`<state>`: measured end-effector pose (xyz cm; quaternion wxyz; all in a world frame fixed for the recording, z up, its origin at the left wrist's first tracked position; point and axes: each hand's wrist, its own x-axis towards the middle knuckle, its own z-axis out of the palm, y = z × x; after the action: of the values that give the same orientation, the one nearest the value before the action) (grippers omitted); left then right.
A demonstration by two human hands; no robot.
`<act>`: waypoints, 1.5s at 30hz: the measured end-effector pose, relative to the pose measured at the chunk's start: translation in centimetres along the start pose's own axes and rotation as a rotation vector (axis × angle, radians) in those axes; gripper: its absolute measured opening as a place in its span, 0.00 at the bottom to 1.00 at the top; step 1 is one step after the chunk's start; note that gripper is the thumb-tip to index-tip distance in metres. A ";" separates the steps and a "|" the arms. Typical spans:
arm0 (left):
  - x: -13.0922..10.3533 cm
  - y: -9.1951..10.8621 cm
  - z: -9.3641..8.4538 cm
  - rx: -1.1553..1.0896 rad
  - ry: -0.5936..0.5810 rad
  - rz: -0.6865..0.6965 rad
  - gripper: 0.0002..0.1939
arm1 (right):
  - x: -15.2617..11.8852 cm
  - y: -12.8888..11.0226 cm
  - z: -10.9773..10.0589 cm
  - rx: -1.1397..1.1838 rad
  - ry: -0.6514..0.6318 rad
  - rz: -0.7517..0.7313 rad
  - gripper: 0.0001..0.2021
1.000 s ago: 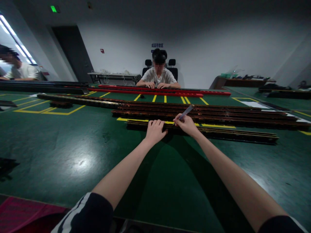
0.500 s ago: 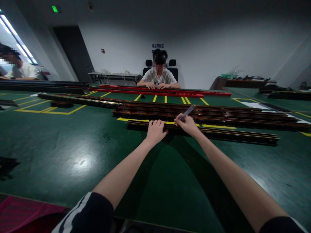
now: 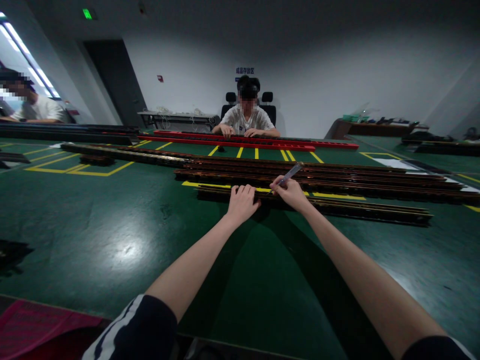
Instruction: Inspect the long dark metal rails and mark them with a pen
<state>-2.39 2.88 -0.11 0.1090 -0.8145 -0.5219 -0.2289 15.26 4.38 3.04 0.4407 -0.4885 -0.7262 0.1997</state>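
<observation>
A long, dark strip with brassy edges [image 3: 367,212] lies across the green table in front of me. My left hand [image 3: 243,201] is wrapped over it left of its middle, fingers on the far side and thumb on the near side. Just to the right, my right hand [image 3: 288,193] pinches a slim pen-like tool [image 3: 292,171], greyish and see-through. The tool is tilted, its upper end to the right and its tip down at the strip. What the tip touches is too small to tell.
Behind the strip lies a bundle of similar dark strips [image 3: 322,172]. Red strips [image 3: 277,145] lie further back, before a seated person [image 3: 247,117]. Another person [image 3: 39,107] sits at far left. Yellow lines mark the green table [image 3: 93,220]. White paper [image 3: 393,163] lies at right.
My hands and the pen-like tool hold nearly the same place on the strip. The view has shifted slightly. Across the table, the seated person's hand on the left has moved a little.
</observation>
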 end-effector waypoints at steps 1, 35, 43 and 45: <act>0.0 0.0 0.0 0.005 -0.003 -0.004 0.16 | 0.0 0.0 0.0 0.003 0.000 0.000 0.09; -0.1 0.1 -0.4 -0.001 0.002 -0.047 0.14 | 0.0 -0.2 0.2 0.021 0.013 0.017 0.08; -0.1 0.0 -0.2 -0.011 0.005 -0.019 0.15 | 0.1 0.1 0.3 0.025 0.013 0.017 0.08; -0.1 0.0 -0.2 -0.005 0.008 -0.012 0.15 | 0.1 0.0 0.3 0.025 0.012 0.022 0.08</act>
<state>-2.48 2.68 0.01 0.1076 -0.8105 -0.5258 -0.2344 15.02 4.48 2.94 0.4491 -0.4919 -0.7155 0.2107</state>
